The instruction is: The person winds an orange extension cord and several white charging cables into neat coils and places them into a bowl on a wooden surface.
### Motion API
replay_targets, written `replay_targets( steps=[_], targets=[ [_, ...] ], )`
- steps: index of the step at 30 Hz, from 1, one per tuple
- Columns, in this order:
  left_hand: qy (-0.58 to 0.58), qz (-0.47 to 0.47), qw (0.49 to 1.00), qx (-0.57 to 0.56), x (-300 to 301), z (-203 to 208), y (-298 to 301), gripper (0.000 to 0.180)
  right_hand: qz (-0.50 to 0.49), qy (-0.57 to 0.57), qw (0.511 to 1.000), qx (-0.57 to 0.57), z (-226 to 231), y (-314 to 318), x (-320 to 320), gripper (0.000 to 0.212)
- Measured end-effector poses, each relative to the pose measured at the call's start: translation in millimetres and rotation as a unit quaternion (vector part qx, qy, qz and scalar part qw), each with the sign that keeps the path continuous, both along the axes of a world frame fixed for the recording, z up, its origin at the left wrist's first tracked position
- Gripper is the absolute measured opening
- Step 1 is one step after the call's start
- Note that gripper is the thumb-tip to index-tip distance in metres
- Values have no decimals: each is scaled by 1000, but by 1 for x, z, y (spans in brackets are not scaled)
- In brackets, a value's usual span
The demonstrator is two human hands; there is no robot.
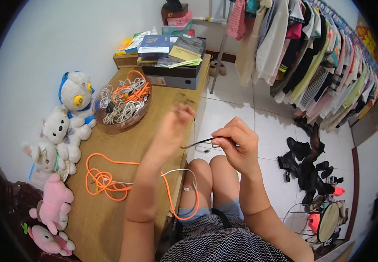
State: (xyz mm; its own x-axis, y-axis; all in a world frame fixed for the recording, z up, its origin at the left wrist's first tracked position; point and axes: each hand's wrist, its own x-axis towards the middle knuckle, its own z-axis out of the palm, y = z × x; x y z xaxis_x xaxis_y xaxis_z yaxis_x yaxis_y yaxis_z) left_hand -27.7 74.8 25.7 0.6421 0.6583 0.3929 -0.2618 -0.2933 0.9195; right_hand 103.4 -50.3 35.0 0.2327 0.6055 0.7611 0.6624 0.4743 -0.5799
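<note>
My right hand (239, 144) pinches a thin black cable (204, 141) between thumb and fingers, above my knees. The cable's loose part stretches left toward my left hand (176, 124), which is raised over the table's edge and smeared by motion. A dark blur shows at its fingertips; what it is, and whether the fingers grip it, I cannot make out. Below my left forearm, an orange cable (110, 196) lies in loose loops on the table. A white cable (188, 170) is tangled with it, and both hang over the edge by my lap.
A clear bowl (99, 120) full of white and orange cables stands on the wooden table (106, 231). Plush toys (62, 126) line its left side, and boxes (171, 81) sit at the far end. Clothes (311, 56) hang at right above shoes (307, 166) and a stool (328, 222).
</note>
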Motion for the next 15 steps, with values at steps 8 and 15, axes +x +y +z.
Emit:
replay_targets(
  steps=[8,15],
  targets=[
    [203,-294,934,9,7,18,-20,43,35,208,978,-8,-11,14,19,11],
    [-26,65,997,-11,13,-4,-2,52,227,393,868,-202,-69,11,-27,25]
  ],
)
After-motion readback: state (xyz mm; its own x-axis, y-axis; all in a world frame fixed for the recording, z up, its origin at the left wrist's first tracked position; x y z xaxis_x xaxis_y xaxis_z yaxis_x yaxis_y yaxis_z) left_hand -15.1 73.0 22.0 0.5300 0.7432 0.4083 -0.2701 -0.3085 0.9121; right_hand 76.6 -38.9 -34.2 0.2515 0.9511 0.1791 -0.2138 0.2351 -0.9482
